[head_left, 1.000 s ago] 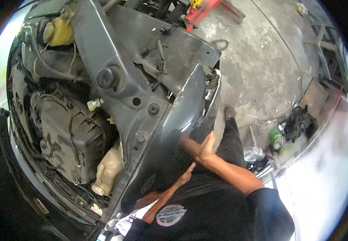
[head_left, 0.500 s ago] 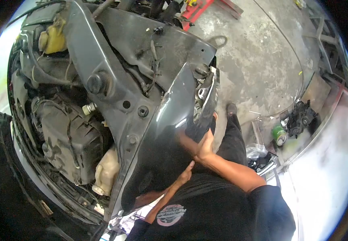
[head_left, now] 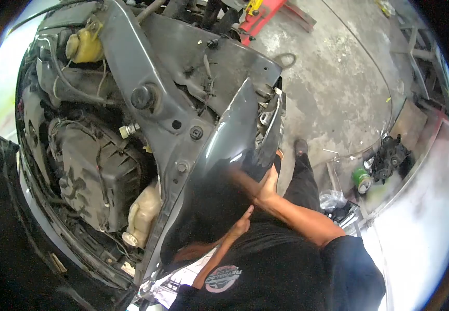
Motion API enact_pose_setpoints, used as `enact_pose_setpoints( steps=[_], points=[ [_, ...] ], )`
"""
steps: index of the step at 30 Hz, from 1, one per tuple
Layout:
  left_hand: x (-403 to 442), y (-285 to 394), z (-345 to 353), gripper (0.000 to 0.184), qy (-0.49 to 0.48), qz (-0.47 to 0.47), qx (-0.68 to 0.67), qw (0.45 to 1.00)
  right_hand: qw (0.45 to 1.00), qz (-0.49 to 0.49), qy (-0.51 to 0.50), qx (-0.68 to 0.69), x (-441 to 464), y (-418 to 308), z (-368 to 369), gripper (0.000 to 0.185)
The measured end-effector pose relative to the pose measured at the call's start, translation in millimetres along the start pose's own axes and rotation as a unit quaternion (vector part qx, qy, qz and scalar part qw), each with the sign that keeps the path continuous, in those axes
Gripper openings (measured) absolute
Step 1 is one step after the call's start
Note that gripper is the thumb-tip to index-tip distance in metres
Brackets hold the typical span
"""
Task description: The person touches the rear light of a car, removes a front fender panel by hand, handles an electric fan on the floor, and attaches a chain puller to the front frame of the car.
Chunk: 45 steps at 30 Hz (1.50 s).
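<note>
A dark, glossy car fender (head_left: pixel 214 192) stands in front of my body, reflecting my arms. At its outer edge, my right hand (head_left: pixel 270 182) is closed against the panel just below the headlight (head_left: pixel 267 119); most of its fingers are hidden. My left hand (head_left: pixel 242 223) is lower along the same edge, close to my right wrist. One digit points up; the others are curled, and whatever they hold is hidden.
Left of the fender lies the engine bay, with a black engine cover (head_left: pixel 100 171), a whitish reservoir (head_left: pixel 144 212) and a yellowed reservoir (head_left: pixel 87 46). A red stand (head_left: pixel 260 18) is at the top. A green can (head_left: pixel 361 179) and black parts (head_left: pixel 390 158) lie right.
The view has shifted slightly, so the engine bay appears farther right. Both hands stay at the fender's edge, with little visible movement.
</note>
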<state>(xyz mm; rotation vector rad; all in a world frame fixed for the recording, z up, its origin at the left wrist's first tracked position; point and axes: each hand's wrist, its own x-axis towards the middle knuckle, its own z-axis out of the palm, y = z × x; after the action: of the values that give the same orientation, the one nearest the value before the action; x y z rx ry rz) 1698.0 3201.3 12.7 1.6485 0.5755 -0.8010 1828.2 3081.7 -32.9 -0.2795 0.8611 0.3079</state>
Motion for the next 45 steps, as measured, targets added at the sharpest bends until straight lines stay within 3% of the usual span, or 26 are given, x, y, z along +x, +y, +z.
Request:
enact_pose_setpoints(
  steps=[4,8,12,14,17,20,22,26,29,31,33,35,37,40,41,45],
  points=[
    [1.7,5.2,8.3,0.037,0.03,-0.108,-0.071,0.991,0.995,0.054,0.016,0.083,5.0,7.3,-11.6,0.074],
    [-0.6,-95.7,4.3,0.044,-0.024,-0.063,-0.217,0.974,0.994,0.063,0.006,0.091,1.8,-1.0,-0.5,0.079],
    [8.8,-17.9,21.0,0.045,0.001,-0.062,-0.313,0.948,0.997,0.036,0.005,0.065,-8.2,-6.8,8.5,0.077],
    [7.8,8.7,25.8,0.048,-0.031,-0.076,-0.374,0.924,0.998,0.014,-0.003,0.06,-5.5,-0.1,-1.5,0.069],
    [4.8,32.9,23.6,0.054,-0.092,-0.04,-0.349,0.932,0.995,0.001,-0.015,0.096,4.8,13.2,-24.1,0.058],
    [-0.1,-22.2,19.7,0.059,-0.136,-0.037,-0.388,0.911,0.997,-0.027,0.009,0.065,-3.4,2.4,-2.1,0.058],
    [1.3,19.4,27.3,0.06,-0.11,-0.006,-0.401,0.909,0.997,-0.052,0.05,0.024,-8.3,-3.0,10.4,0.059],
    [7.8,26.0,26.8,0.06,-0.081,-0.032,-0.407,0.909,0.989,0.052,0.029,0.136,-6.6,-4.9,7.4,0.061],
    [11.0,12.0,24.5,0.06,-0.079,-0.05,-0.404,0.91,0.997,0.013,0.003,0.072,1.6,7.4,-18.0,0.06],
    [9.5,26.8,25.7,0.061,-0.079,-0.047,-0.397,0.913,0.998,-0.035,0.04,0.032,-15.2,-13.0,27.3,0.057],
    [8.6,34.5,26.0,0.062,-0.076,-0.048,-0.39,0.916,0.991,0.035,0.101,0.082,-14.8,-16.1,29.9,0.054],
    [9.1,34.5,26.4,0.064,-0.083,-0.058,-0.382,0.918,0.989,0.04,0.097,0.103,-15.1,-15.8,23.3,0.051],
    [12.8,22.4,25.1,0.065,-0.093,-0.05,-0.375,0.921,0.996,-0.011,0.026,0.084,-7.5,-5.2,5.5,0.049],
    [12.2,14.0,26.4,0.065,-0.076,-0.037,-0.365,0.927,0.996,-0.006,0.064,0.064,8.7,15.1,-20.9,0.047],
    [12.6,14.5,26.9,0.065,-0.065,-0.03,-0.361,0.93,0.998,-0.027,0.029,0.05,17.0,23.6,-31.1,0.047],
    [12.0,30.9,32.2,0.066,-0.066,-0.032,-0.288,0.955,0.994,-0.003,0.087,0.061,-1.5,0.0,-2.8,0.053]
  ],
)
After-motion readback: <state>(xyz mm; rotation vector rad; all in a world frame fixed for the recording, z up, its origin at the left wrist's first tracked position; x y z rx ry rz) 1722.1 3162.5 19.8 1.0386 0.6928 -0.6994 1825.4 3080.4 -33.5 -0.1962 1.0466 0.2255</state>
